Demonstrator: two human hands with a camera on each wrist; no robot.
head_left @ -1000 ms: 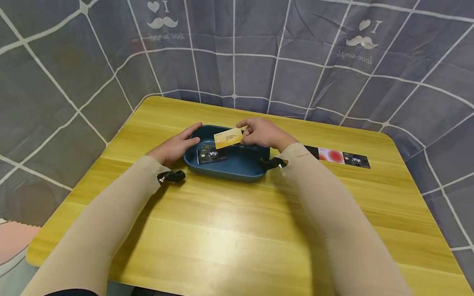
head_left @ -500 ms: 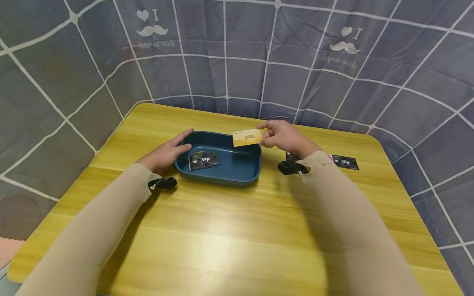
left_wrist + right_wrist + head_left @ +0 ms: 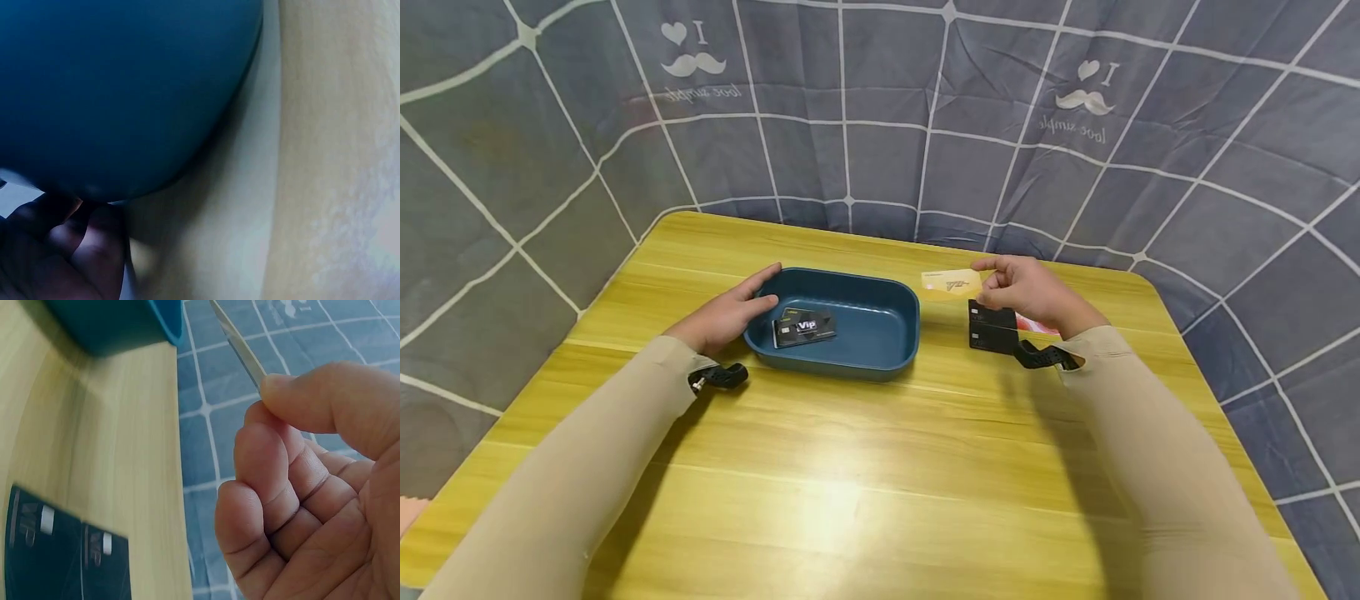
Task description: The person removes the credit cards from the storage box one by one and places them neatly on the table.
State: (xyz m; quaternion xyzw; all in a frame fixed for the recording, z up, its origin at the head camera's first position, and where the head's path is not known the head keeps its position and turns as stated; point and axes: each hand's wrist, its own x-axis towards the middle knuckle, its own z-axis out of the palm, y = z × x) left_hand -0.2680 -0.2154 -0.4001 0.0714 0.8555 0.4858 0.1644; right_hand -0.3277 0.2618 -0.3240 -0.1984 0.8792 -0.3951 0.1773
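My right hand [image 3: 1030, 292] pinches a yellow card [image 3: 951, 284] between thumb and fingers, right of a blue plastic tray [image 3: 891, 367]. In the right wrist view the card [image 3: 240, 350] shows edge-on, raised above the table. At the tray's left end my left hand [image 3: 722, 317] holds the wall, thumb over the rim and fingers outside. Inside the tray, toward the left, lie overlapping dark cards [image 3: 805, 328], the top one marked "Vip". Below the right hand, black cards [image 3: 992, 337] lie on the table, with a pink-red card [image 3: 1037, 326] partly hidden by that hand.
The yellow wooden table [image 3: 850, 467] runs back to a grey checked curtain [image 3: 880, 158], which also hangs along both sides. Black straps [image 3: 1037, 355] are worn at both wrists.
My right hand has carried the yellow card rightward, from over the tray to above the black cards. The left hand stays at the tray. The head view has shifted slightly.
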